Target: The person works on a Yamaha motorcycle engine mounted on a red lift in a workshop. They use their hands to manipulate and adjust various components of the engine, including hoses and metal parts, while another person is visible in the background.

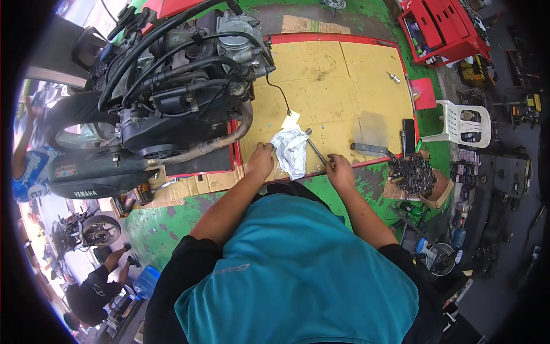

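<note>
My right hand is closed on the near end of a long dark wrench. The wrench's rounded head points away from me and lies beside a crumpled white cloth. At the left edge of that cloth, my left hand has its fingers curled in and pinched against the fabric. Both hands are low over the near edge of a cardboard-covered work platform with a red rim. Just beyond the cloth lies a small pale card, with a thin black cable's end reaching it.
A partly stripped motorcycle stands on the left. A flat metal bar, a black tool and a small metal part lie on the platform's right. Beyond are a white chair and red tool cabinet. Other people are at left.
</note>
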Tool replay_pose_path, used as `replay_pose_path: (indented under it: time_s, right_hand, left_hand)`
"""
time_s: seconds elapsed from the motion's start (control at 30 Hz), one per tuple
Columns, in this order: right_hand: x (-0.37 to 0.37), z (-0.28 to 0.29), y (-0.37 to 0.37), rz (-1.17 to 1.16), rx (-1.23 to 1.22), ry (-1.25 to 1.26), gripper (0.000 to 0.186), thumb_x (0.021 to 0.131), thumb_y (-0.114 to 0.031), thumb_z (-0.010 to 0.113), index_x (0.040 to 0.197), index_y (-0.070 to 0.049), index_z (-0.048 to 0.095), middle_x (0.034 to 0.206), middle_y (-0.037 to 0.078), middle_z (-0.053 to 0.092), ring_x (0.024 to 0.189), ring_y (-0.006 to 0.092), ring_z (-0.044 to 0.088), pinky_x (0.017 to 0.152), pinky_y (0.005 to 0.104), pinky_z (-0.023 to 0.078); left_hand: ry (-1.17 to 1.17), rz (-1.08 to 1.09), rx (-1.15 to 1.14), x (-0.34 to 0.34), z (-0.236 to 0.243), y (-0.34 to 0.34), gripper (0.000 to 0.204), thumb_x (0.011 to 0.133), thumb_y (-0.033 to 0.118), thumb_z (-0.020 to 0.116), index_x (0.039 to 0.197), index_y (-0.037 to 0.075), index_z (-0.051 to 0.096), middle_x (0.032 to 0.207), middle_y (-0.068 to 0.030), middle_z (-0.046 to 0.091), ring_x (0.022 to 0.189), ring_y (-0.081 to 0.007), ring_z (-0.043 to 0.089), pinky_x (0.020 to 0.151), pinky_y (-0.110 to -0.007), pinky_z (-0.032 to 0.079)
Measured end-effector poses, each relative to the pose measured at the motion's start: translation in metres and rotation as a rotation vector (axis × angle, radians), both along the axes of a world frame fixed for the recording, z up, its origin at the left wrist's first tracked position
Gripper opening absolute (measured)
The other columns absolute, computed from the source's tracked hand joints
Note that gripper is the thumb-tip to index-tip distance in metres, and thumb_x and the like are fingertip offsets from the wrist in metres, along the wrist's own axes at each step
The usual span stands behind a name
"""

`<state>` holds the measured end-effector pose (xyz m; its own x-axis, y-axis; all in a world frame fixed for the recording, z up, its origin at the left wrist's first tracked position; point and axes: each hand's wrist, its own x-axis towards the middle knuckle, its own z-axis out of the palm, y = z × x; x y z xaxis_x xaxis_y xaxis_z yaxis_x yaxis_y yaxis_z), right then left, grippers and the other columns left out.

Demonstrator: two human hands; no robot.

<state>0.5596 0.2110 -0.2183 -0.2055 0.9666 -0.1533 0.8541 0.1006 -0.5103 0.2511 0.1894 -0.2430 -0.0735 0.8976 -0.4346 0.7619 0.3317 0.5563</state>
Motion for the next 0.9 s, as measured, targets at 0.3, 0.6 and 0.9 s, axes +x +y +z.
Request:
replay_pose_path:
  time_s: [0.3, 0.6, 0.9]
  right_hand:
    - [0.011, 0.004, -0.020, -0.075, -0.035, 0.099, 0.029, 0.093, -0.018, 0.072, 0.119, -0.005, 0.070, 0.098, 0.016, 0.073, 0.092, 0.0353, 0.069, 0.083, 0.0454, 0.056]
    - [-0.054, 0.046, 0.051, -0.125, 0.056, 0.541, 0.019, 0.103, -0.014, 0.066, 0.116, -0.001, 0.067, 0.082, 0.004, 0.061, 0.075, 0.0121, 0.057, 0.071, 0.0310, 0.050]
    - [-0.159, 0.165, 0.106, -0.049, 0.426, 0.966, 0.027, 0.105, -0.020, 0.064, 0.121, 0.001, 0.060, 0.097, 0.004, 0.058, 0.087, 0.0123, 0.054, 0.079, 0.0307, 0.046]
  left_hand:
    - [-0.300, 0.046, 0.008, -0.040, 0.049, -0.035, 0.049, 0.092, 0.021, 0.075, 0.137, 0.007, 0.061, 0.125, -0.0180, 0.067, 0.102, -0.0314, 0.073, 0.094, -0.043, 0.057]
    - [-0.726, 0.118, 0.052, -0.129, 0.278, -0.103, 0.034, 0.102, 0.018, 0.071, 0.132, 0.002, 0.064, 0.110, -0.0102, 0.075, 0.105, -0.0195, 0.072, 0.095, -0.036, 0.056]
    - [-0.386, 0.582, 0.755, -0.276, 0.358, -0.099, 0.028, 0.101, 0.013, 0.070, 0.126, 0.000, 0.068, 0.108, -0.0080, 0.074, 0.106, -0.0144, 0.068, 0.093, -0.031, 0.053]
